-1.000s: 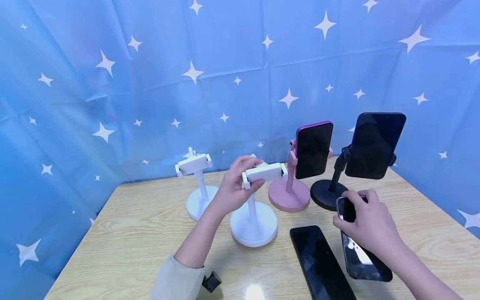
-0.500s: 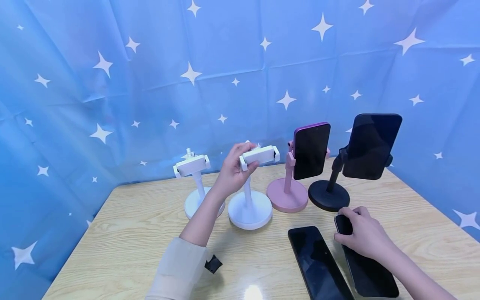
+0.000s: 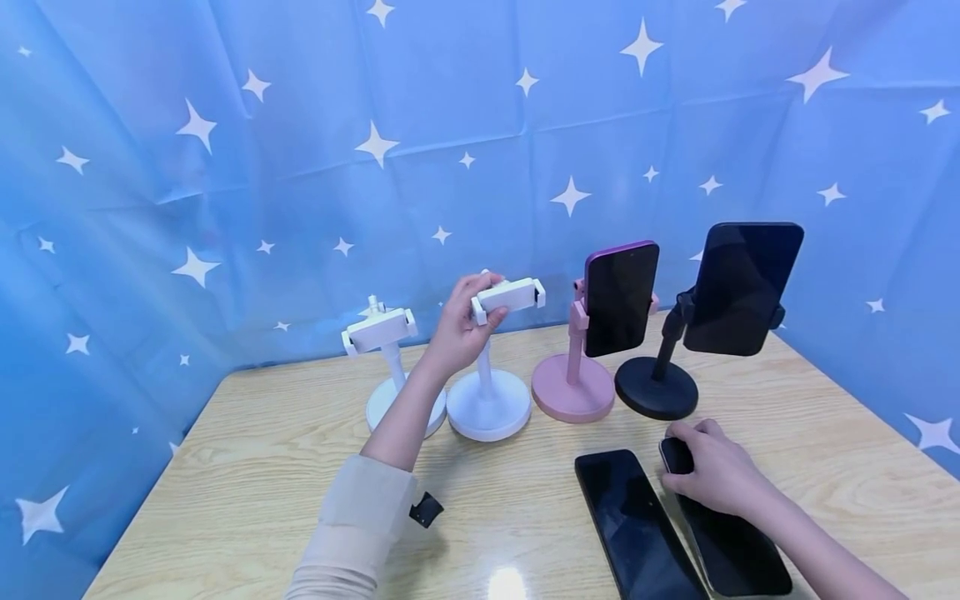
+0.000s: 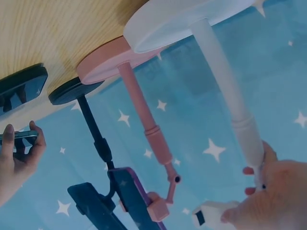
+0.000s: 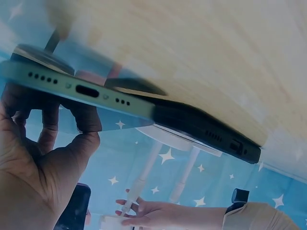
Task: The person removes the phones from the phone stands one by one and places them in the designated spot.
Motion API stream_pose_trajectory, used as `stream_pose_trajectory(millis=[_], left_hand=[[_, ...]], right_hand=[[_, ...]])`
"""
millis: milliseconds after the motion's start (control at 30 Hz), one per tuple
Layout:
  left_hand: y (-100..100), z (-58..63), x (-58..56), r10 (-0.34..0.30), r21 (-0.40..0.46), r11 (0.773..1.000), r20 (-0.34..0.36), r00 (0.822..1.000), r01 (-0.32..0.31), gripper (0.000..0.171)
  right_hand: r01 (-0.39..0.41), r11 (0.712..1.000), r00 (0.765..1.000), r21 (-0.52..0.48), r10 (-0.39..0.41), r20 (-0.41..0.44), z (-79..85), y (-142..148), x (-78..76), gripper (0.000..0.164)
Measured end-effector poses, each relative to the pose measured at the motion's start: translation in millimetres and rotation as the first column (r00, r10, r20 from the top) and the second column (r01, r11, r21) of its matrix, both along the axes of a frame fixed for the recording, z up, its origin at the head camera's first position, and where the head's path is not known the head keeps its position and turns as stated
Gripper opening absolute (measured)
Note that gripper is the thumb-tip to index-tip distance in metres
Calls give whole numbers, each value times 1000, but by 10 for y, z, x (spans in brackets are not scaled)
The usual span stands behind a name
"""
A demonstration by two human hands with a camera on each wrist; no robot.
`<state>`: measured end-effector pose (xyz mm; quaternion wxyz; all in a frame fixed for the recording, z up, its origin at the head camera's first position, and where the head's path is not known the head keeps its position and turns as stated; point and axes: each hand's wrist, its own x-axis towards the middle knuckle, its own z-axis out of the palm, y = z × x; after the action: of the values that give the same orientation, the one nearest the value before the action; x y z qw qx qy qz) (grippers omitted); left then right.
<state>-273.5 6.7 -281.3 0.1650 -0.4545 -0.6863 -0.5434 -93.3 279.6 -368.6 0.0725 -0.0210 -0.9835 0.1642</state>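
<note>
My left hand (image 3: 459, 333) grips the clamp head of a white phone stand (image 3: 489, 408), thumb on the front of the clamp and fingers behind it. The stand's round base is on the table, beside a second white phone stand (image 3: 381, 333) with nothing in its clamp. At the right, my right hand (image 3: 716, 471) holds a dark-screened smartphone (image 3: 731, 546) by its long edges near the far end. In the left wrist view this smartphone (image 4: 25, 135) appears slightly raised off the table. Another black smartphone (image 3: 637, 525) lies face up just left of it.
A pink stand (image 3: 573, 387) carries a purple-edged phone (image 3: 621, 300). Right of it, a black stand (image 3: 657, 388) bears a larger dark device (image 3: 744, 287). Behind the wooden table (image 3: 247, 500) hangs a blue curtain (image 3: 300, 167) with white stars.
My left hand has shifted the white stand back and a little left, towards the other white stand. My right hand has brought its smartphone nearer to me, alongside the one on the table.
</note>
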Motion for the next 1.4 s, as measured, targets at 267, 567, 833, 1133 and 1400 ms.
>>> stream_pose_trajectory(millis=[267,567,833,1133,1400], left_hand=[[8,-162,-197,3,-26,1000,-22,1000,-4,35],[25,-204,-196,-15,-50,999,3,1000,15,36],[-15,-200,-197,-50,-21,998,34,998,51,38],[-34,-252,-219,-91,23,996,61,994,89,38],[-44,-246,-200,-109,25,994,164,981,106,38]], right_hand=[[-12,1000,1000,-10,12,21,-12,15,-15,46],[-24,999,998,-27,25,54,-18,46,-26,47],[-37,998,997,-57,41,66,-16,76,-47,47],[-87,994,994,-61,90,61,-57,86,-85,46],[-121,989,991,-85,126,51,-77,91,-120,46]])
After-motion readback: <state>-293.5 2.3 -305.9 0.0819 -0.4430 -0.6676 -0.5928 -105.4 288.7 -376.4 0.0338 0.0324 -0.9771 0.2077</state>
